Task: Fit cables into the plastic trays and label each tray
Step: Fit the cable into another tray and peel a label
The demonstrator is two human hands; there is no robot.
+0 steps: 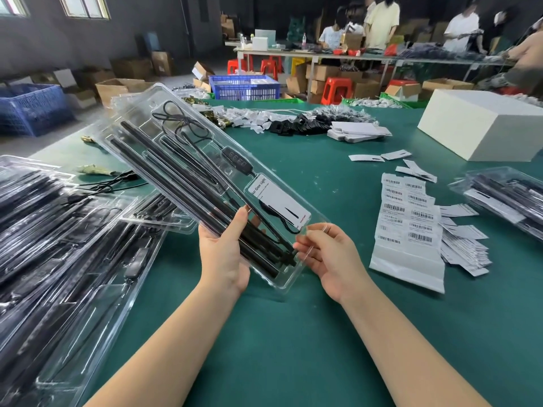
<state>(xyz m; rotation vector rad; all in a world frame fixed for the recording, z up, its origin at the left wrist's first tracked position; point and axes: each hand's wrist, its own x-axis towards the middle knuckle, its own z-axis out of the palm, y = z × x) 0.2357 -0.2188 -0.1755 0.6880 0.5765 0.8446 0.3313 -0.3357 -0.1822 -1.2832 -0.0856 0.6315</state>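
Observation:
I hold a clear plastic tray (123,121) tilted above the green table (293,333). Inside it lie black light bars (164,168), a coiled black cable (176,118) with an inline controller (234,158), and a white card reading "Grow Light" (279,201). My left hand (224,254) grips the tray's near left edge, thumb on top. My right hand (326,254) pinches the tray's near right corner. Sheets of barcode labels (407,212) lie to the right of my right hand.
Stacks of filled clear trays (58,245) cover the table's left side, and another stack (508,201) sits at the right edge. A white box (482,124), white cards (357,132) and black parts (293,121) lie farther back. People work at a distant table (367,55).

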